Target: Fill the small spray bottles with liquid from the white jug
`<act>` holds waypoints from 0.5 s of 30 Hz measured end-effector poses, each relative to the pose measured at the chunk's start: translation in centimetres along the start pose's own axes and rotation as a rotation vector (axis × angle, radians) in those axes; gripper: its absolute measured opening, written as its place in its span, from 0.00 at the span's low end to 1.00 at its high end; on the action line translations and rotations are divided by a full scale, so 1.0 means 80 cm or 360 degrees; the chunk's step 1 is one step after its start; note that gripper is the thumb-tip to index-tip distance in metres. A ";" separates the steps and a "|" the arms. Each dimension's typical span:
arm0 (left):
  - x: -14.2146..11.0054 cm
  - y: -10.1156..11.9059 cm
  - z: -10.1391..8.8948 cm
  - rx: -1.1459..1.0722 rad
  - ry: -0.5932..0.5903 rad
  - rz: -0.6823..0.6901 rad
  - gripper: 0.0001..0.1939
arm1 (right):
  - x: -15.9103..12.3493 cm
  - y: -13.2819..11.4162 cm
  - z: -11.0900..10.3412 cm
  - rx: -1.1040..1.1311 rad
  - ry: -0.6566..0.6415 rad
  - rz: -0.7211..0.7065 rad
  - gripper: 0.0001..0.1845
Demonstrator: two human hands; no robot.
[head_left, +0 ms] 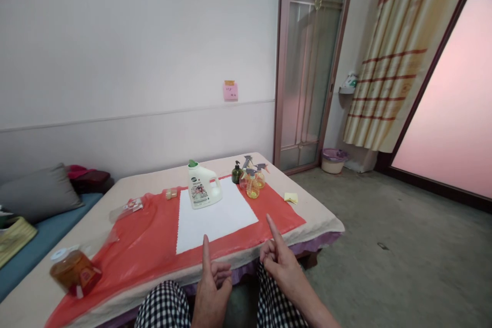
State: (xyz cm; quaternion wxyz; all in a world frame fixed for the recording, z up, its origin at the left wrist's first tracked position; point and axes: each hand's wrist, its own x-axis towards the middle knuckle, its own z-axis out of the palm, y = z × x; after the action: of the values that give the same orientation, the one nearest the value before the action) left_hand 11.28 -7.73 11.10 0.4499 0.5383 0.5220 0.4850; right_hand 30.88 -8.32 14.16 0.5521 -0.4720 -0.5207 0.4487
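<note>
Both hands hover over the person's checked knees at the near edge of the low table (326, 218), holding nothing: the left hand (211, 292) and the right hand (282, 261) are a little apart, each with the index finger stretched up and forward and the other fingers curled in, so they point toward the table without touching it. What they point toward is the white sheet (217, 215), which lies flat in the middle of a red plastic cover (154, 241) spread over the tabletop, probably to keep spills off the beige cloth below. A white detergent jug (203, 185) with a green cap stands upright on the far part of the sheet, handle to the right. Just beyond the sheet's far right corner a dark green pump bottle (237, 172) and a cluster of small yellow spray bottles (253, 180) stand close together. A yellow note pad (291, 197) lies near the right edge. Near the far left of the red cover are a small yellowish block (171, 193) and a clear wrapper (126, 208). An amber refill pouch (75, 271) sits toward the near left corner. Nothing lies between the hands and the sheet. Left of the table are a blue mat with a grey cushion (40, 192).
</note>
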 end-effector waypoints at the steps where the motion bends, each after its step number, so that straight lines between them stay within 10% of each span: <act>1: 0.002 -0.003 -0.002 0.0002 0.0000 -0.0003 0.54 | 0.002 0.004 0.001 0.0001 -0.0003 0.0009 0.57; 6: 0.013 -0.023 -0.032 0.0138 -0.0060 -0.0022 0.50 | 0.013 0.050 0.000 -0.0289 0.0094 -0.0092 0.50; 15: 0.040 -0.081 -0.165 0.0830 0.0707 -0.0087 0.37 | 0.013 0.155 -0.028 -0.0907 0.0256 -0.0064 0.29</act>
State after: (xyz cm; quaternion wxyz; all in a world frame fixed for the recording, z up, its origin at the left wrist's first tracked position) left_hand -2.66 -4.52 6.46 0.1855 0.5023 0.7278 0.4284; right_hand 33.09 -5.56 2.05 0.4457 -0.6315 -0.5895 0.2345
